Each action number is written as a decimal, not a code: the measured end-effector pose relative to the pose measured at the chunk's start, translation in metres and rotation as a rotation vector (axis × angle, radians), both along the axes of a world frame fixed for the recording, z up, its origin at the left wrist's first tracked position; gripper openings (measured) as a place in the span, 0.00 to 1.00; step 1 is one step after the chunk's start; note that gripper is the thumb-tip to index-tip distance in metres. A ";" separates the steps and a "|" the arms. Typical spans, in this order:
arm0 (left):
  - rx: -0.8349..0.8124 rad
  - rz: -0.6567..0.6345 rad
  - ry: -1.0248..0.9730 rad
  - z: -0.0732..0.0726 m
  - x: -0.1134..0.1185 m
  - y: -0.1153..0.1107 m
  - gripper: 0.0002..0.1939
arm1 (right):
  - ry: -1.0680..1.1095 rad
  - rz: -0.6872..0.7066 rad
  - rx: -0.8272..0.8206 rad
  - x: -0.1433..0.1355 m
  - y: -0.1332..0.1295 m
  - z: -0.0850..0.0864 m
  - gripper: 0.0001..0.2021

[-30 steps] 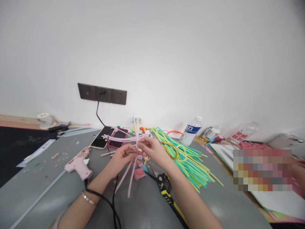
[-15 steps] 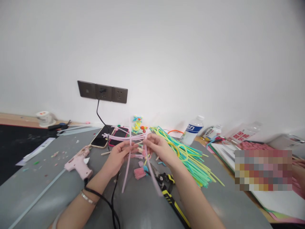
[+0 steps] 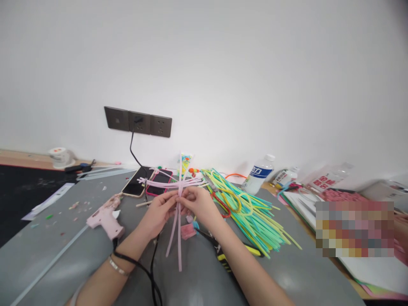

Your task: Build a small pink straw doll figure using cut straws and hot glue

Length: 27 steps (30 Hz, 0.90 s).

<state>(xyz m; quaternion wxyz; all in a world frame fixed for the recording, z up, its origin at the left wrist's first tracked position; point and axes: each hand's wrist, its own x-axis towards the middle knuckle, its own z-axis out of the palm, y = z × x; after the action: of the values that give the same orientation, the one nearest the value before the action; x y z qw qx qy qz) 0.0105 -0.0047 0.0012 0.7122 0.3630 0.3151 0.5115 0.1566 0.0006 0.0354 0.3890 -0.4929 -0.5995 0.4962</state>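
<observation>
Both my hands meet above the grey table (image 3: 57,250) and pinch a bundle of pale pink pipe cleaners (image 3: 177,231). My left hand (image 3: 160,211) grips the bundle from the left, my right hand (image 3: 198,205) from the right, fingertips touching at the crossing point. Two long pink strands hang down toward me, one short end sticks up, and others fan out sideways to the left over two phones (image 3: 145,183).
A pink glue gun (image 3: 105,217) with black cord lies left of my hands. A heap of green and yellow pipe cleaners (image 3: 251,212), yellow-handled pliers (image 3: 223,255), a water bottle (image 3: 258,172), papers (image 3: 360,263) and a wall socket strip (image 3: 137,122) surround them.
My right hand swung out to the right with one pink strand, then came back; the two hanging strands now lie together and straight below my fingers.
</observation>
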 end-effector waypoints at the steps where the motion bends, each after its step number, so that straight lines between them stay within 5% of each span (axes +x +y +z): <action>1: -0.001 -0.007 0.002 0.000 0.000 0.000 0.16 | -0.018 -0.003 0.016 0.000 0.000 0.001 0.19; 11: 0.077 -0.112 0.093 0.003 0.000 -0.007 0.23 | -0.119 -0.061 0.119 0.014 0.000 0.002 0.07; 21: 0.293 -0.157 0.390 -0.008 0.002 -0.002 0.16 | 0.140 -0.004 0.129 0.033 0.001 0.022 0.15; 27: 0.273 -0.119 0.402 -0.005 0.000 -0.001 0.17 | 0.187 -0.106 0.179 0.044 0.004 0.026 0.18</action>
<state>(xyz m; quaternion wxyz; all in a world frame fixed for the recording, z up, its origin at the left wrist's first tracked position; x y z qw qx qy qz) 0.0103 -0.0059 -0.0034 0.6085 0.5682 0.3565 0.4240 0.2002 0.0051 0.0613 0.5113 -0.4387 -0.5758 0.4632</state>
